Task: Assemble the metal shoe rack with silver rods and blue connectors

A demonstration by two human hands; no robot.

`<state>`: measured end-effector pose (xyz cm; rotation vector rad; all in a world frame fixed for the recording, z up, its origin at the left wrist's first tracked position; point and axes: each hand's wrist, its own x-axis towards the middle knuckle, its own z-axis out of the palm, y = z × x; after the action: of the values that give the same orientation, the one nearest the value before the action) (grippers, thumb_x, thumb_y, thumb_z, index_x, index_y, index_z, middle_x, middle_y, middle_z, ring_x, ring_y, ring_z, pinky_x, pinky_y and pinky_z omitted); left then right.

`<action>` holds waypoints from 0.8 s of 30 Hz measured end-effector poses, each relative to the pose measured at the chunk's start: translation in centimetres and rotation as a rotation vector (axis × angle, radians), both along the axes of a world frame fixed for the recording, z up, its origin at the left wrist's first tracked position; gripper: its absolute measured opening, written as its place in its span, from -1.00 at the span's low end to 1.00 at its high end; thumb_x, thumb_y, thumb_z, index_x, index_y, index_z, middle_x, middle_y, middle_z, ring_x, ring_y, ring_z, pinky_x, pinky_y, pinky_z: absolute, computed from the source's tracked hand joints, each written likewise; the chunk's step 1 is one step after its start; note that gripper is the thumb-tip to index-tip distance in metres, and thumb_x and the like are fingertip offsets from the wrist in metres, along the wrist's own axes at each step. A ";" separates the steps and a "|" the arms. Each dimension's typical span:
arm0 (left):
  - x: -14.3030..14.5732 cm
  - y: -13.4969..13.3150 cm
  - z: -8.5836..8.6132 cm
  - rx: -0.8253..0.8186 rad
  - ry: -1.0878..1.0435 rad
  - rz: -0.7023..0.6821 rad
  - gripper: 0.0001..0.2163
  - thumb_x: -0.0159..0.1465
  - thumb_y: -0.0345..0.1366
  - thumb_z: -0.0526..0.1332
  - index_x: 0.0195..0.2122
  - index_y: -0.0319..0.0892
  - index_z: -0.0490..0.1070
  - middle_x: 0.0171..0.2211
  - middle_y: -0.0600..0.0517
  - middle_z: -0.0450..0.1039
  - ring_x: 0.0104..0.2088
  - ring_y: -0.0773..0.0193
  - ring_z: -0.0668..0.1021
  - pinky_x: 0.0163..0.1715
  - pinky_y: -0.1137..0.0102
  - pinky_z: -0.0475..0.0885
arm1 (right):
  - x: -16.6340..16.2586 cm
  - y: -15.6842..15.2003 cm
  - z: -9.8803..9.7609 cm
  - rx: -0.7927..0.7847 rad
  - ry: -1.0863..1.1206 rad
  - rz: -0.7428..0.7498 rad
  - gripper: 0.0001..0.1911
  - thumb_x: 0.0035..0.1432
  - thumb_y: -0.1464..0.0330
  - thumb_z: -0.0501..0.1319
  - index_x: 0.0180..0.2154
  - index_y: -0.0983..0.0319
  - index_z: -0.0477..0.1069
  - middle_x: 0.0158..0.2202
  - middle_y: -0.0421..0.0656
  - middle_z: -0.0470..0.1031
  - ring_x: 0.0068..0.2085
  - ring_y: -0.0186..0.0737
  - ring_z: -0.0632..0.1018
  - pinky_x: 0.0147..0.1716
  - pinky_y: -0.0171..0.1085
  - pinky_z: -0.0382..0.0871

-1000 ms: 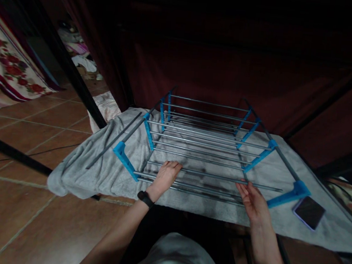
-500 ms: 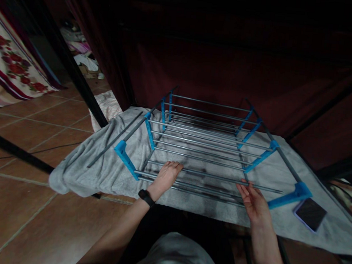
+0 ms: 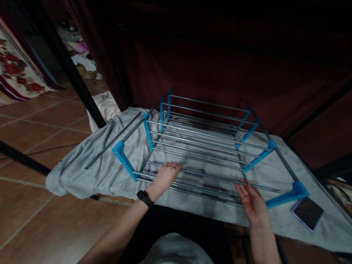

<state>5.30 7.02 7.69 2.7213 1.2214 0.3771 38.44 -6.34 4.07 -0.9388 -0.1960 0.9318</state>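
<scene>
A rack of metal rods and blue plastic brackets, which looks like a shoe rack (image 3: 208, 141), lies on a grey blanket. My left hand (image 3: 166, 176), palm down with a black band on the wrist, is closed over a loose metal rod (image 3: 210, 175) near the rack's front. Toward the rod's right end, my right hand (image 3: 252, 198) is turned partly palm up, its fingertips and thumb on the rod. The front left bracket (image 3: 124, 160) and the front right bracket (image 3: 289, 195) stand on either side. Just beneath the held rod run other front rods (image 3: 202, 188).
Another loose rod (image 3: 113, 140) lies left of the rack on the blanket (image 3: 77, 170). A phone (image 3: 308, 212) rests by the front right bracket. Dark frame posts (image 3: 68, 61) rise at the left, and a dark red curtain or panel (image 3: 194, 68) stands behind.
The whole view has shifted very slightly. Both hands keep the same places on the rod, and the rack stays as it was.
</scene>
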 end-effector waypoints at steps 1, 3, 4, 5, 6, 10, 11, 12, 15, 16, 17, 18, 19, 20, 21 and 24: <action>0.0 0.0 0.0 0.001 0.009 0.002 -0.71 0.33 -0.41 -0.04 -0.04 -0.12 0.40 -0.15 -0.03 0.47 -0.10 0.21 0.48 -0.04 0.30 0.30 | 0.0 0.0 0.1 0.000 0.003 -0.001 -0.85 -0.08 0.47 0.41 -0.43 0.24 0.46 -0.28 -0.15 0.55 -0.11 -0.19 0.56 -0.01 -0.07 0.50; -0.1 0.2 0.0 -0.005 0.008 0.006 -0.72 0.35 -0.37 -0.05 -0.05 -0.12 0.40 -0.15 -0.03 0.47 -0.10 0.20 0.49 -0.05 0.31 0.31 | -0.1 0.1 0.3 0.000 0.008 -0.002 -0.85 -0.08 0.47 0.41 -0.45 0.24 0.45 -0.29 -0.15 0.55 -0.12 -0.21 0.56 -0.01 -0.07 0.50; -0.2 0.2 -0.1 -0.010 0.001 0.008 -0.72 0.35 -0.37 -0.05 -0.05 -0.12 0.40 -0.15 -0.03 0.47 -0.10 0.20 0.49 -0.06 0.31 0.31 | -0.1 0.1 0.3 -0.002 0.011 -0.003 -0.84 -0.08 0.46 0.42 -0.46 0.25 0.45 -0.30 -0.15 0.55 -0.13 -0.21 0.56 -0.02 -0.08 0.51; -0.2 0.3 -0.2 -0.015 -0.008 0.012 -0.73 0.35 -0.36 -0.04 -0.06 -0.12 0.41 -0.15 -0.03 0.47 -0.10 0.20 0.49 -0.05 0.30 0.31 | -0.1 0.1 0.4 -0.004 0.013 -0.004 -0.83 -0.09 0.45 0.42 -0.46 0.25 0.44 -0.31 -0.15 0.55 -0.14 -0.21 0.56 -0.03 -0.09 0.51; -0.3 0.4 -0.2 -0.022 -0.017 0.017 -0.74 0.34 -0.36 -0.02 -0.06 -0.12 0.41 -0.14 -0.03 0.47 -0.09 0.20 0.48 -0.05 0.30 0.31 | -0.2 0.1 0.4 -0.009 0.014 -0.005 -0.83 -0.09 0.45 0.43 -0.47 0.25 0.44 -0.32 -0.15 0.55 -0.16 -0.21 0.56 -0.04 -0.09 0.52; -0.4 0.6 -0.5 -0.055 -0.046 0.037 -0.77 0.31 -0.36 0.06 -0.07 -0.12 0.41 -0.13 -0.03 0.46 -0.09 0.20 0.48 -0.04 0.31 0.31 | -0.2 0.0 0.5 -0.027 0.028 -0.010 -0.77 -0.18 0.46 0.45 -0.49 0.26 0.42 -0.36 -0.15 0.54 -0.20 -0.19 0.57 -0.08 -0.08 0.55; -0.4 0.7 -0.6 -0.062 -0.052 0.041 -0.78 0.30 -0.36 0.07 -0.07 -0.11 0.42 -0.14 -0.02 0.46 -0.09 0.21 0.48 -0.04 0.31 0.31 | -0.3 0.0 0.6 -0.032 0.036 -0.014 -0.76 -0.20 0.46 0.46 -0.49 0.26 0.41 -0.36 -0.15 0.54 -0.20 -0.18 0.57 -0.09 -0.07 0.55; -0.5 0.8 -0.6 -0.067 -0.058 0.045 -0.78 0.30 -0.36 0.08 -0.07 -0.11 0.42 -0.14 -0.02 0.46 -0.09 0.21 0.48 -0.04 0.31 0.31 | -0.3 0.0 0.7 -0.037 0.042 -0.020 -0.74 -0.22 0.46 0.47 -0.49 0.26 0.41 -0.35 -0.14 0.54 -0.20 -0.16 0.57 -0.09 -0.07 0.55; -0.7 1.0 -0.6 -0.082 -0.067 0.056 -0.79 0.30 -0.36 0.08 -0.08 -0.12 0.42 -0.15 -0.01 0.46 -0.08 0.21 0.48 -0.04 0.32 0.30 | -0.4 -0.1 0.9 -0.057 0.045 -0.042 -0.73 -0.23 0.43 0.47 -0.48 0.26 0.41 -0.34 -0.13 0.54 -0.19 -0.14 0.57 -0.07 -0.06 0.54; -0.8 1.1 -0.5 -0.086 -0.066 0.062 -0.79 0.30 -0.36 0.08 -0.09 -0.12 0.42 -0.16 -0.01 0.46 -0.07 0.21 0.48 -0.04 0.32 0.30 | -0.4 -0.1 0.9 -0.062 0.045 -0.043 -0.73 -0.22 0.43 0.47 -0.48 0.26 0.41 -0.33 -0.13 0.54 -0.19 -0.14 0.57 -0.07 -0.06 0.53; -1.0 1.2 -0.5 -0.089 -0.062 0.071 -0.79 0.29 -0.36 0.09 -0.09 -0.12 0.42 -0.16 -0.01 0.46 -0.07 0.21 0.48 -0.04 0.31 0.30 | -0.4 -0.1 0.9 -0.064 0.048 -0.041 -0.74 -0.21 0.43 0.47 -0.47 0.26 0.41 -0.33 -0.14 0.54 -0.20 -0.15 0.57 -0.07 -0.07 0.54; -1.2 1.4 -0.5 -0.092 -0.053 0.083 -0.79 0.29 -0.37 0.09 -0.09 -0.12 0.42 -0.15 -0.01 0.46 -0.07 0.20 0.48 -0.03 0.31 0.30 | -0.3 -0.1 0.9 -0.065 0.053 -0.037 -0.74 -0.20 0.43 0.46 -0.46 0.26 0.41 -0.34 -0.15 0.54 -0.21 -0.16 0.58 -0.07 -0.07 0.54; -1.4 1.5 -0.5 -0.091 -0.042 0.095 -0.80 0.29 -0.37 0.09 -0.09 -0.12 0.42 -0.15 -0.01 0.46 -0.06 0.20 0.48 -0.03 0.30 0.29 | -0.3 0.0 0.8 -0.066 0.058 -0.036 -0.74 -0.19 0.43 0.46 -0.46 0.26 0.41 -0.34 -0.15 0.53 -0.23 -0.17 0.58 -0.09 -0.07 0.55; -1.7 1.7 -0.5 -0.088 -0.032 0.109 -0.80 0.28 -0.37 0.10 -0.10 -0.12 0.42 -0.16 -0.01 0.46 -0.06 0.19 0.48 -0.03 0.30 0.29 | -0.3 0.0 0.8 -0.068 0.063 -0.036 -0.75 -0.18 0.43 0.46 -0.45 0.26 0.41 -0.35 -0.15 0.53 -0.24 -0.18 0.58 -0.10 -0.08 0.56; -1.9 1.9 -0.6 -0.082 -0.024 0.121 -0.80 0.28 -0.37 0.10 -0.11 -0.12 0.42 -0.16 -0.01 0.46 -0.07 0.19 0.48 -0.04 0.30 0.29 | -0.3 0.0 0.7 -0.072 0.066 -0.039 -0.75 -0.17 0.43 0.45 -0.45 0.26 0.41 -0.35 -0.16 0.53 -0.25 -0.18 0.57 -0.11 -0.09 0.56; -2.8 2.5 -1.0 -0.058 -0.011 0.147 -0.81 0.27 -0.37 0.10 -0.12 -0.11 0.42 -0.17 -0.01 0.46 -0.07 0.20 0.48 -0.04 0.31 0.28 | -0.3 0.1 0.7 -0.074 0.063 -0.057 -0.79 -0.12 0.42 0.43 -0.46 0.25 0.41 -0.41 -0.19 0.51 -0.28 -0.21 0.57 -0.11 -0.09 0.56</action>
<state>2.51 9.55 6.70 2.5853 1.4117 0.3661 38.10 -6.26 4.79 -0.9767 -0.0809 0.9196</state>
